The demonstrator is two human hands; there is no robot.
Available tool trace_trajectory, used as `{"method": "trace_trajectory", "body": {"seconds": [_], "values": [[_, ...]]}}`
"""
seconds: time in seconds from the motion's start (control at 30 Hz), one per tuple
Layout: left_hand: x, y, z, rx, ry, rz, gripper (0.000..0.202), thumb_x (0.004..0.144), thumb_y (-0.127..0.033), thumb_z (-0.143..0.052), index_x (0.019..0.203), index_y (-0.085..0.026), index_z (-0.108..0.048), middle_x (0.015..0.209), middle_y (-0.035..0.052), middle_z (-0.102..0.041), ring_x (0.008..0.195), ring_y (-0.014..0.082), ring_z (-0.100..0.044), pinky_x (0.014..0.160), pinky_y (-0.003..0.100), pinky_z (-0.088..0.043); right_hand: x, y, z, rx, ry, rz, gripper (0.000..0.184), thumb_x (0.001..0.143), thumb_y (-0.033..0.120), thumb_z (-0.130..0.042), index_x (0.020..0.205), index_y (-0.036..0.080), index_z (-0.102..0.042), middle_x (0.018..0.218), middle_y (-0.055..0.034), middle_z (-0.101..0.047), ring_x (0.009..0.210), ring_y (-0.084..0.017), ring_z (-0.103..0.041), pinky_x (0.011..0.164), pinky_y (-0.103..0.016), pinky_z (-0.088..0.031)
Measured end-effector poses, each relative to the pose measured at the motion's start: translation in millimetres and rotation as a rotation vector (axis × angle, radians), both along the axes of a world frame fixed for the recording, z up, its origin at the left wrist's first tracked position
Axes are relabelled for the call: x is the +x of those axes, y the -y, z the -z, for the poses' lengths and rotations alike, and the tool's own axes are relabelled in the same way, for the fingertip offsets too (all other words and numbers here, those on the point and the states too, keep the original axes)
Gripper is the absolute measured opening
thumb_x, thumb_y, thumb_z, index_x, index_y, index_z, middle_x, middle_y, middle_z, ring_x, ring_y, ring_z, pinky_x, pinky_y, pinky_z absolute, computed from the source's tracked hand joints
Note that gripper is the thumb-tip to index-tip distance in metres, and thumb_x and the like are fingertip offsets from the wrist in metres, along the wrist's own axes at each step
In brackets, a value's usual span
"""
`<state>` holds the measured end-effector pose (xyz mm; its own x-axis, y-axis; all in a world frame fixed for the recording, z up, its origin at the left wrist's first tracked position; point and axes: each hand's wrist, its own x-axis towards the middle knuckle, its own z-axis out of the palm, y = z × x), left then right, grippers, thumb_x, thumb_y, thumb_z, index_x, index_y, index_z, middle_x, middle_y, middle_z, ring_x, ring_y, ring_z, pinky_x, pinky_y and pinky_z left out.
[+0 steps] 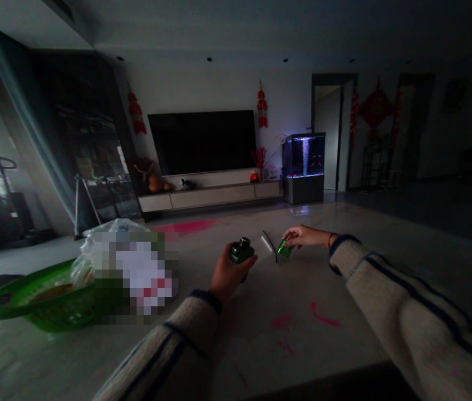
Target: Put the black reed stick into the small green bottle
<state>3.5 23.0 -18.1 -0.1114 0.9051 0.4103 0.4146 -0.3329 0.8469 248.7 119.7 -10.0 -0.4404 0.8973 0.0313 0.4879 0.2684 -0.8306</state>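
My left hand (228,272) is wrapped round a dark green bottle (242,252), which stands upright with its short neck uncovered. To the right, my right hand (298,236) pinches a shiny green cap (285,248), tilted and held apart from the bottle. Between the two hands lies a thin dark curved strip (273,245) with a pale edge; I cannot make out what it is. The lower part of the bottle is hidden by my fingers.
On the left of the pale table (303,356) stands a green plastic basket (58,312) with a clear plastic bag (113,228). A blurred patch covers something beside it. Pink marks (323,316) streak the tabletop. A lit fish tank (304,159) stands beyond.
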Motion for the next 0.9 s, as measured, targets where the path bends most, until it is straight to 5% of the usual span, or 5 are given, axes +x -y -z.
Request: {"method": "trace_trajectory", "body": {"seconds": [0.4,0.7,0.9], "values": [[-0.4,-1.7,1.1,-0.003,-0.031,-0.001,0.056,0.055,-0.044,-0.069,0.101,-0.016,-0.053,0.086,0.0048,-0.063,0.078,0.0168,-0.06,0.068,0.026,-0.046,11.9,2.8,-6.3,0.119,0.225,-0.074,0.038,0.054,0.027,-0.07,0.085,0.012,-0.056,0.079,-0.0027,-0.06,0.07,-0.011,-0.054,0.065,-0.022,-0.043],[-0.5,-2.4,2.3,-0.01,-0.014,0.024,0.054,0.055,-0.044,-0.069,0.099,-0.016,-0.053,0.086,0.0055,-0.063,0.079,0.0174,-0.06,0.067,0.026,-0.046,4.3,18.5,-12.2,0.234,0.592,-0.031,0.035,0.039,0.011,-0.07,0.073,0.016,-0.064,0.074,-0.0026,-0.063,0.069,-0.017,-0.057,0.063,-0.026,-0.043],[-0.2,-1.9,1.3,-0.003,0.002,0.019,0.054,0.055,-0.044,-0.069,0.098,-0.016,-0.054,0.085,0.0053,-0.063,0.078,0.0175,-0.06,0.068,0.027,-0.046,0.8,17.9,-11.5,0.346,0.542,0.013,0.034,0.041,0.011,-0.07,0.074,0.018,-0.063,0.073,-0.0016,-0.063,0.068,-0.016,-0.056,0.063,-0.025,-0.042]]}}
